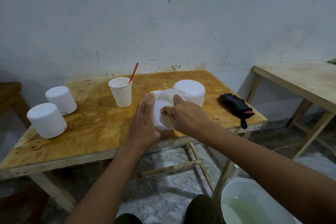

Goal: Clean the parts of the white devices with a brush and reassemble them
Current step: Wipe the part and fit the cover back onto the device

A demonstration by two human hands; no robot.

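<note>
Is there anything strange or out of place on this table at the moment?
Yes. The orange-handled tool, probably the brush, stands unused in the paper cup, while the right hand rubs inside the tilted white part with a yellowish pad.

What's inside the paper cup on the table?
An orange-red stick leans in the paper cup, poking above its rim. The cup's wall hides the stick's lower end and the bottom, so nothing else can be told.

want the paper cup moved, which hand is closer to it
Left. The left hand lies against the side of the white part, just right of the paper cup; the right hand, pinching a yellowish wad inside that part, is farther right.
</note>
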